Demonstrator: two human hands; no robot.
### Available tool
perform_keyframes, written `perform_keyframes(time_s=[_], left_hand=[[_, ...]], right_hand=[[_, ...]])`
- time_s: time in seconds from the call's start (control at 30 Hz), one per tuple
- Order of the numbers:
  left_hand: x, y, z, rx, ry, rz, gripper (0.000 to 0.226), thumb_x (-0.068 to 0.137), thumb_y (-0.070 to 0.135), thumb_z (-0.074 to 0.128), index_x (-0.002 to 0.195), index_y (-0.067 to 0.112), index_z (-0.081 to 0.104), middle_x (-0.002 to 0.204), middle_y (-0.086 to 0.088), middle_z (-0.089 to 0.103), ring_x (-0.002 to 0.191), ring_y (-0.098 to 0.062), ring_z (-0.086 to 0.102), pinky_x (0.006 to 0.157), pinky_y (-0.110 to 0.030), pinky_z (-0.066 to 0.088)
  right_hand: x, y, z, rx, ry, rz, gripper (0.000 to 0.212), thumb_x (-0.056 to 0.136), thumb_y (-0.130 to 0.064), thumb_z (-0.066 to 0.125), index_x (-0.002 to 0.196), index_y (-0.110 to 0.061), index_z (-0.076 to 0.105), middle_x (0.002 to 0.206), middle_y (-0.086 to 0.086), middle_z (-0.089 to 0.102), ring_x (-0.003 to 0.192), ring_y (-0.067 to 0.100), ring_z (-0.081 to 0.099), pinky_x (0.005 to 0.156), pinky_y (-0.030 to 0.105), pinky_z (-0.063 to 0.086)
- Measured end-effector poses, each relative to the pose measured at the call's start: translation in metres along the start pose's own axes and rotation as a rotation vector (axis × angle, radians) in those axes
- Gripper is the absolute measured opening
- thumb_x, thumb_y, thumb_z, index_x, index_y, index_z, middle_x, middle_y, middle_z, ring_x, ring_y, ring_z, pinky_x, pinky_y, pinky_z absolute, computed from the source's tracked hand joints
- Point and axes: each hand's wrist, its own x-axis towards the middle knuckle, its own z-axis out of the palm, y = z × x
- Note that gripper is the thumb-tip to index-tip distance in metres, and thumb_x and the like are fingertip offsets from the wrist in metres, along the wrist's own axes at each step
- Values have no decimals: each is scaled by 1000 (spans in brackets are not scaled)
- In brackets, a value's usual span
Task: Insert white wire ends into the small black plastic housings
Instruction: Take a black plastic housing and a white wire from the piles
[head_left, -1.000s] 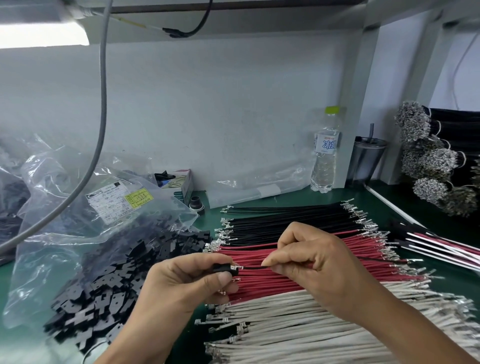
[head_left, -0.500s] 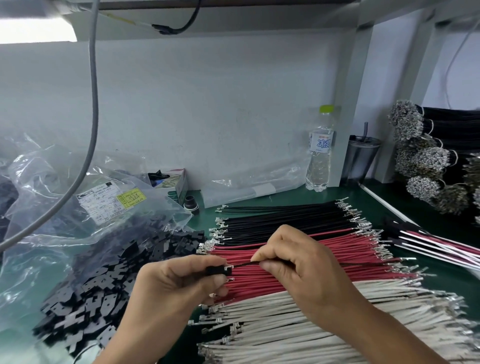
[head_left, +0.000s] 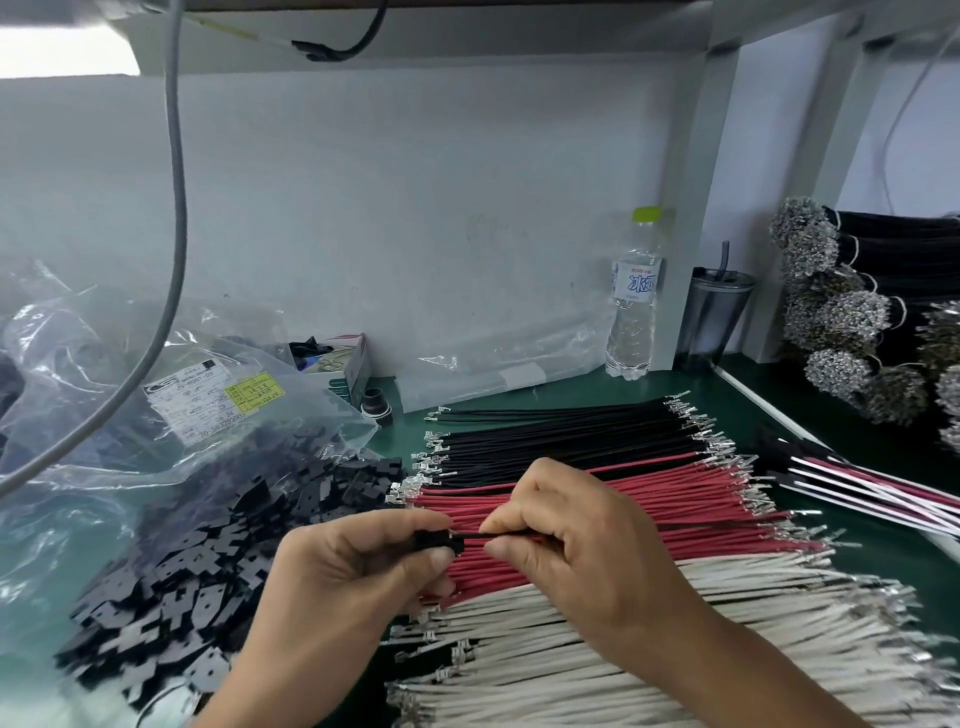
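Both hands are raised side by side at the near centre, fingertips almost meeting. The left hand (head_left: 358, 566) is curled, thumb and forefinger pinching a small black plastic housing (head_left: 439, 540). The right hand (head_left: 571, 540) is curled, a thin black wire (head_left: 488, 534) being pinched at its fingertips.

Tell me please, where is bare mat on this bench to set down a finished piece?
Bare green mat shows between the black wires, the water bottle and the tumbler. A narrow strip lies behind the black wires. Crowded: the housing pile left, red wires and white wires in front.
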Motion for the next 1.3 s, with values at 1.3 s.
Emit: perform_keyframes(time_s=[1.3], left_hand=[[9, -6, -8, -232, 211, -112, 31, 65, 28, 82, 94, 18, 83, 90, -19, 78, 62, -25, 72, 47, -27, 57]], right_hand=[[5, 5, 7, -120, 37, 20, 14, 96, -28, 60, 101, -32, 72, 91, -20, 58, 85, -2, 56, 71, 8, 38]])
